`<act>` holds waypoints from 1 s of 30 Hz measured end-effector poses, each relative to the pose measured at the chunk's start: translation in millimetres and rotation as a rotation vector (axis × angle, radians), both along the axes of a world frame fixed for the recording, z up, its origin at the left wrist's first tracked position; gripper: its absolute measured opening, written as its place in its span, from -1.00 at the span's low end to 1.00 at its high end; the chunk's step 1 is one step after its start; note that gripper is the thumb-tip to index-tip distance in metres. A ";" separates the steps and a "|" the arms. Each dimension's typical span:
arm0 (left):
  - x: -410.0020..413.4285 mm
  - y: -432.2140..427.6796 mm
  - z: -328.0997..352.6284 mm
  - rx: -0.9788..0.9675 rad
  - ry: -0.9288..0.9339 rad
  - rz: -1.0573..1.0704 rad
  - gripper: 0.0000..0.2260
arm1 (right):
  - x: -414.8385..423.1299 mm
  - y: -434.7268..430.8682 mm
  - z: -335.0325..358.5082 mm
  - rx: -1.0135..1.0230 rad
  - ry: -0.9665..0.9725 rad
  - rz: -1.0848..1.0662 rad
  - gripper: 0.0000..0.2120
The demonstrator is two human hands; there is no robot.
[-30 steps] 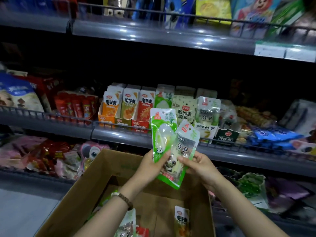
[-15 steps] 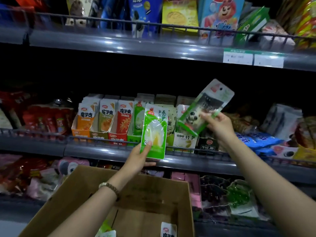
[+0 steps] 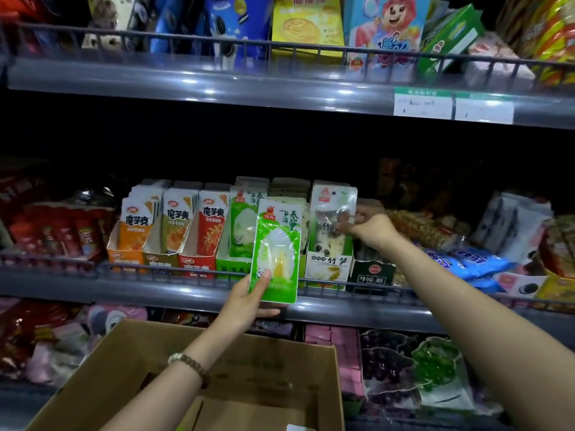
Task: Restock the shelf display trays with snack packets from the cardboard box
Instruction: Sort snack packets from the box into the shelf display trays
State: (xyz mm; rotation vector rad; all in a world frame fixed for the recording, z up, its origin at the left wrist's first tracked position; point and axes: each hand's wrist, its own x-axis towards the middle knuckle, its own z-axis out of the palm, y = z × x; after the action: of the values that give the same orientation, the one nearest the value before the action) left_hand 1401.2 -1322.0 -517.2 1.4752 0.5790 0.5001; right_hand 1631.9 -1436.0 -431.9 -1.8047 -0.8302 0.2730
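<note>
My left hand point(image 3: 249, 301) grips the bottom of a green bamboo-shoot packet point(image 3: 277, 250) and holds it upright in front of the middle shelf rail. My right hand point(image 3: 370, 227) pinches the right edge of a clear panda packet point(image 3: 333, 222), which stands upright in the white display tray point(image 3: 328, 269). To its left are a green tray point(image 3: 230, 265) with a green packet, and red, olive and orange trays point(image 3: 196, 264) of konjac packets. The open cardboard box point(image 3: 217, 362) sits below my arms.
The middle shelf's wire rail point(image 3: 155, 269) runs in front of the trays. A dark tray point(image 3: 371, 275) stands right of the white one, with blue packets point(image 3: 466, 262) beyond. The upper shelf point(image 3: 217, 85) overhangs with biscuit boxes. Bagged goods fill the lower shelf point(image 3: 435, 368).
My right hand has brought the panda packet down from a raised tilt and stood it in the white tray. My left hand has stayed low with the green packet.
</note>
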 end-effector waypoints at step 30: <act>-42.9 73.8 27.6 0.232 -0.182 0.106 -0.70 | -91.6 105.1 66.5 0.121 -0.001 0.221 -0.63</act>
State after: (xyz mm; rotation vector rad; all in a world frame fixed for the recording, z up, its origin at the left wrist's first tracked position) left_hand 1358.3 -1248.2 -489.5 1.6022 0.4677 0.7973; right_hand 1540.3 -1331.0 -365.4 -1.6024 -1.0267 0.3568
